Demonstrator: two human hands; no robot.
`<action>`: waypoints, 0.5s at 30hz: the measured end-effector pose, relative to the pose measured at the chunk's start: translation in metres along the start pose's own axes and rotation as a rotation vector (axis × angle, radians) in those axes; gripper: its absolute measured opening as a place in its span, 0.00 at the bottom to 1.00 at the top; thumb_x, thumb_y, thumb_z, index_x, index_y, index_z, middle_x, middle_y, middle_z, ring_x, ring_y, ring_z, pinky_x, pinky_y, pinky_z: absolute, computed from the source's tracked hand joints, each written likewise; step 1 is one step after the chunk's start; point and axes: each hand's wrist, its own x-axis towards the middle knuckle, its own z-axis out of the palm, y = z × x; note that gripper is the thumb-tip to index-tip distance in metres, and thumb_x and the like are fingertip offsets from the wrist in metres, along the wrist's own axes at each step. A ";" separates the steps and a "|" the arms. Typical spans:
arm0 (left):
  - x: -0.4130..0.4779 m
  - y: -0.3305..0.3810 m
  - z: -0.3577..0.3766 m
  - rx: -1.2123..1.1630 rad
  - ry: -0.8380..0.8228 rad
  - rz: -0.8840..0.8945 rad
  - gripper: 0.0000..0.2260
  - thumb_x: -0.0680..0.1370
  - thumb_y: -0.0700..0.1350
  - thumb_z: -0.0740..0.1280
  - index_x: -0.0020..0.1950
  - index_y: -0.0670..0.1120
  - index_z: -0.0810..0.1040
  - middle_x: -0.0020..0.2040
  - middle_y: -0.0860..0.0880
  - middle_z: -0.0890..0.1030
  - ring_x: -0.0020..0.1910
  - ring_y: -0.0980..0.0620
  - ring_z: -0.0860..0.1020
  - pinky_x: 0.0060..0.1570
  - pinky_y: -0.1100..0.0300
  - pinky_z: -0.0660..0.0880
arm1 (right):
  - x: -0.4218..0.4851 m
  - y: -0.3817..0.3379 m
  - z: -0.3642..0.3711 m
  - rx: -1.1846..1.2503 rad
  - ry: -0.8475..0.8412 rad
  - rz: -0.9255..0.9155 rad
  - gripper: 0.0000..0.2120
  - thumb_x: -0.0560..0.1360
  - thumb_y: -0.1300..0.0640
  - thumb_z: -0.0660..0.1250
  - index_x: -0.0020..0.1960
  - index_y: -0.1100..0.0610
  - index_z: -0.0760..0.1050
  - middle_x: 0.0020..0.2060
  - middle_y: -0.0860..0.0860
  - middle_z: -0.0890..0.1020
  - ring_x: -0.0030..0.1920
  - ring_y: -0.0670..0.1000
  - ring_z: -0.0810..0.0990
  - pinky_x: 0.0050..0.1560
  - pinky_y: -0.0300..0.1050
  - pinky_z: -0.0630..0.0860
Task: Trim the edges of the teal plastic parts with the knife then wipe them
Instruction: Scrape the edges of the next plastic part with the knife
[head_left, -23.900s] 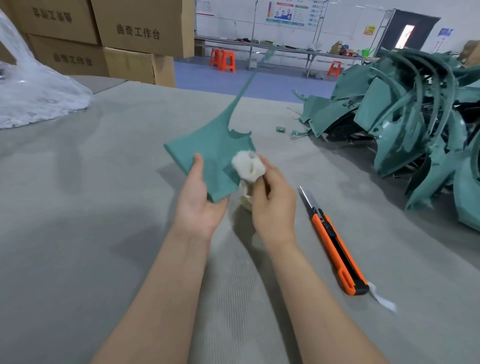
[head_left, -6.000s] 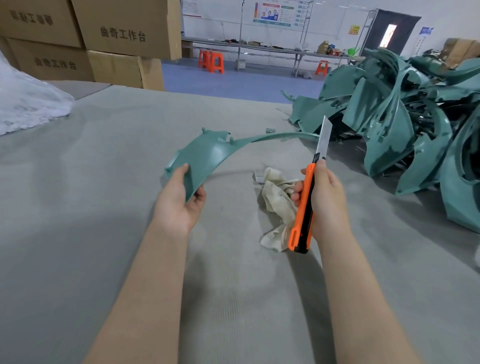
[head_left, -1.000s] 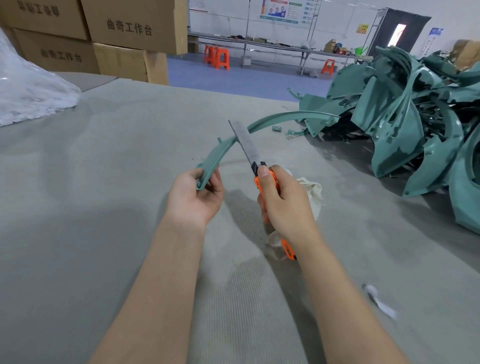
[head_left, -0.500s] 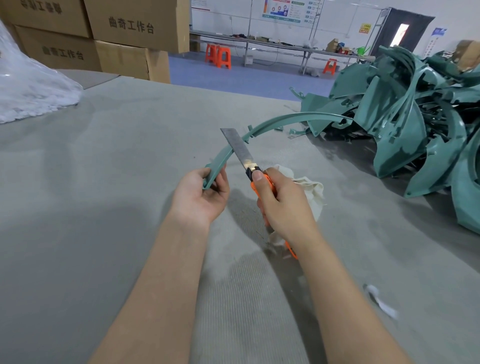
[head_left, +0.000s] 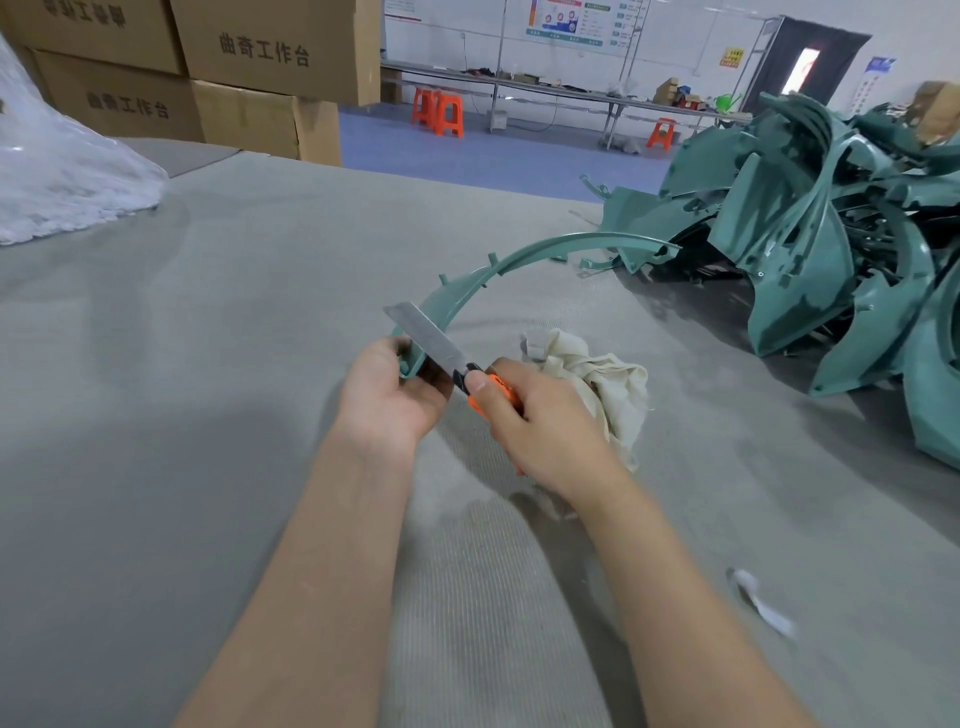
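A curved teal part (head_left: 462, 291) is held up over the grey desk (head_left: 156, 415). The left hand (head_left: 392, 395) has its fingers closed on the near end. The right hand (head_left: 540, 426) grips the orange knife (head_left: 441, 345), blade lying against the part. A cloth (head_left: 602, 379) sits just behind, and a pile of teal parts (head_left: 810, 249) is far right.

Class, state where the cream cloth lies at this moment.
In the head view, the cloth lies crumpled on the grey table, just behind the right hand, near the teal pile.
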 end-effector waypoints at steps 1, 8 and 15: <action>0.001 0.000 0.000 0.000 -0.003 0.010 0.05 0.80 0.36 0.56 0.54 0.40 0.70 0.39 0.43 0.76 0.33 0.50 0.75 0.28 0.62 0.76 | 0.000 0.001 0.000 0.018 0.001 0.001 0.17 0.80 0.43 0.57 0.35 0.47 0.66 0.28 0.54 0.76 0.28 0.52 0.74 0.34 0.57 0.77; -0.001 0.001 0.003 0.084 0.024 0.174 0.07 0.81 0.37 0.57 0.49 0.44 0.73 0.40 0.46 0.76 0.33 0.53 0.74 0.26 0.66 0.73 | 0.005 0.013 -0.009 0.234 0.247 0.112 0.18 0.80 0.43 0.57 0.35 0.50 0.68 0.24 0.46 0.70 0.24 0.50 0.70 0.30 0.54 0.74; -0.003 0.000 0.004 0.182 0.038 0.323 0.08 0.80 0.37 0.58 0.45 0.46 0.73 0.41 0.47 0.77 0.35 0.53 0.74 0.28 0.65 0.74 | 0.005 0.019 -0.006 0.257 0.204 0.150 0.20 0.79 0.41 0.57 0.37 0.56 0.68 0.24 0.46 0.69 0.22 0.50 0.69 0.24 0.43 0.69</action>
